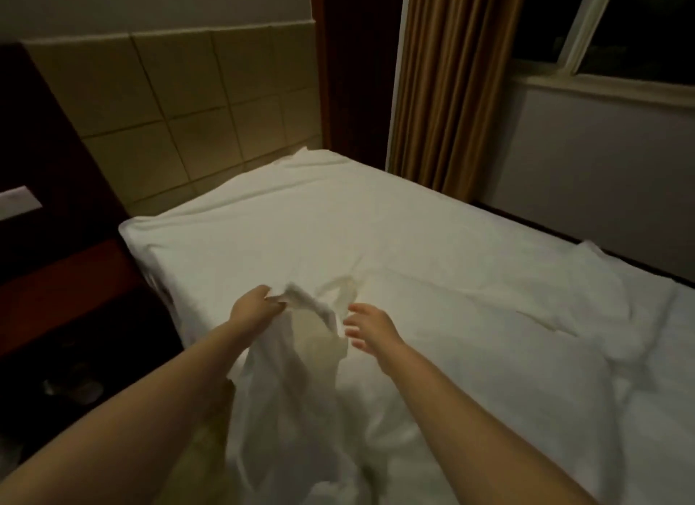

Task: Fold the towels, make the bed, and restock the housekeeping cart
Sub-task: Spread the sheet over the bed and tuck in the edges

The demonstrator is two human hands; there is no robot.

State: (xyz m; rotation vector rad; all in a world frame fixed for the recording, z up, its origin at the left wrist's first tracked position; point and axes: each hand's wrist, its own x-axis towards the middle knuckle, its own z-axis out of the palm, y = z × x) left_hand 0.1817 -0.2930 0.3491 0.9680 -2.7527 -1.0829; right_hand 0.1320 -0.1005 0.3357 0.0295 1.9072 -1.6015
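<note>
At the far left stands the dark reddish wooden bedside unit (60,279), with a small pale rectangular plate (18,201) on the panel above it. I can read no writing on the plate, and no brand or label shows anywhere. Behind the bed runs the beige padded headboard of square panels (180,102). My left hand (255,307) has its fingers curled tight around a bunched edge of the loose white fabric cover (297,384). It lifts that edge off the mattress so the mouth hangs open and shows the pale inside. I judge it a pillowcase or a duvet cover, though I cannot tell which. Just beside it, my right hand (370,327) is spread, fingers apart, holding nothing. It is near the opposite edge of the opening, I think so as to take that side and pull the mouth wide. The cover trails down toward me over the white-sheeted bed (432,233), which lies mostly flat with a few creases. Further right hang the golden-brown pleated curtain (451,72) and the white-framed window (601,30), dark outside
</note>
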